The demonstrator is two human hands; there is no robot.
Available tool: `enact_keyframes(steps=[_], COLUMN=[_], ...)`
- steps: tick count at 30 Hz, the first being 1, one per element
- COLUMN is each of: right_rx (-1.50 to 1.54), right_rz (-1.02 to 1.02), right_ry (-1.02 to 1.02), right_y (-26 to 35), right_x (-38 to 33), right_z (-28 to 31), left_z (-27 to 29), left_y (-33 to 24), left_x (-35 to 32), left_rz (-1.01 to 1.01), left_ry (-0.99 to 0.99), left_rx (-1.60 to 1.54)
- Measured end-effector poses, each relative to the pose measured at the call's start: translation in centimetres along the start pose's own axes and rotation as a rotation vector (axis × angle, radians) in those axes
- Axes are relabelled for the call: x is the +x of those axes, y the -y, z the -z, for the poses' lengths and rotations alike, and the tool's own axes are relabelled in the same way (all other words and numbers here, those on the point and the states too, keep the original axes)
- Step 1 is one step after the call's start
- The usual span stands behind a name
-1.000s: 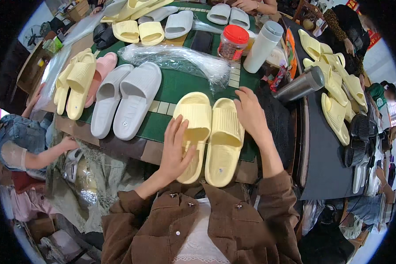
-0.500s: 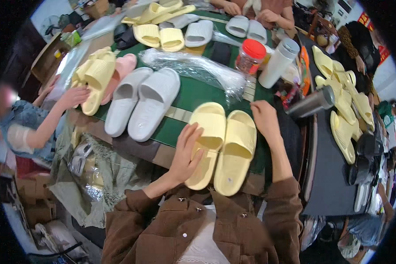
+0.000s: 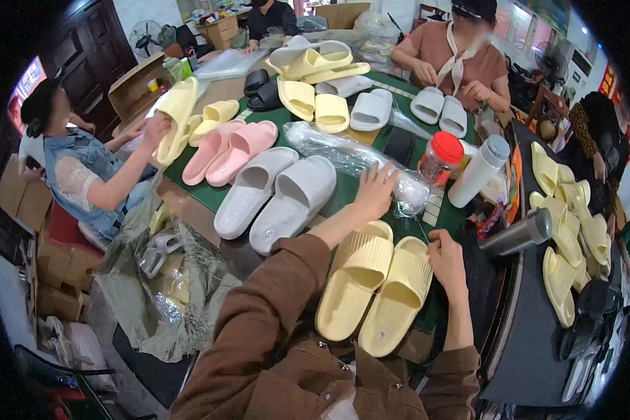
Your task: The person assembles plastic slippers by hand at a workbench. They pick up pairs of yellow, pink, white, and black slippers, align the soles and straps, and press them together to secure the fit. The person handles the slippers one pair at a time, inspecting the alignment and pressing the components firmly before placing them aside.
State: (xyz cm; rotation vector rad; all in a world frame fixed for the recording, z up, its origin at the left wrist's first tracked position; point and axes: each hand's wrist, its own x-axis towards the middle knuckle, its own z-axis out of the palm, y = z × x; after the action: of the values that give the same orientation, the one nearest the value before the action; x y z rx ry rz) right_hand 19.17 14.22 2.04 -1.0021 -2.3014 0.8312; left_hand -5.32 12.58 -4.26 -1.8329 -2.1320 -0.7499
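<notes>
At the near edge of the green-topped table (image 3: 204, 199), the pair of pale yellow ribbed slide slippers (image 3: 348, 301) lies side by side, toes outward; they look light, foamy and bendable, probably best lifted by the thick straps. The right hand (image 3: 446, 257), half curled and apparently unladen, is just beside the right toe. Smooth pale grey slides (image 3: 308, 183) limit room leftward. Farther in, the left hand (image 3: 376, 189) spreads over the crinkled clear plastic bundle (image 3: 336, 150), likely slippery; its grip cannot be told. The red-lidded clear jar (image 3: 441, 159) stands beyond.
</notes>
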Motion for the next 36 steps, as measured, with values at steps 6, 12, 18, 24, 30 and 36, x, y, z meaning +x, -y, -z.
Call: enact_keyframes(steps=[6,12,18,24,30,36], right_rx=[-0.032,0.234,1.045,1.273,1.143,1.228], right_rz=[-0.049,-0.133,-0.32,-0.266,-0.059,0.106], right_ry=[0.073,0.059,0.105,0.082,-0.133,-0.171], right_y=[0.3,0.8,3.0,3.3,5.2,6.7], right_x=[-0.8,-2.2,-5.3,-8.8,-12.5,-15.2], right_z=[0.4,1.9,3.6,6.2,9.6,10.4], left_z=[-2.2,-2.0,-3.0,-3.7,-3.3,-3.9], left_y=[0.5,0.2,0.9,1.2,1.2,1.4], left_x=[0.4,0.3,0.0,0.0,0.1,0.0], left_rz=[0.086,0.029,0.016,0.032,0.076,0.046], left_ry=[-0.049,-0.108,-0.132,-0.132,-0.072,-0.138], left_rx=[-0.018,0.001,-0.016,-0.016,-0.028,-0.021])
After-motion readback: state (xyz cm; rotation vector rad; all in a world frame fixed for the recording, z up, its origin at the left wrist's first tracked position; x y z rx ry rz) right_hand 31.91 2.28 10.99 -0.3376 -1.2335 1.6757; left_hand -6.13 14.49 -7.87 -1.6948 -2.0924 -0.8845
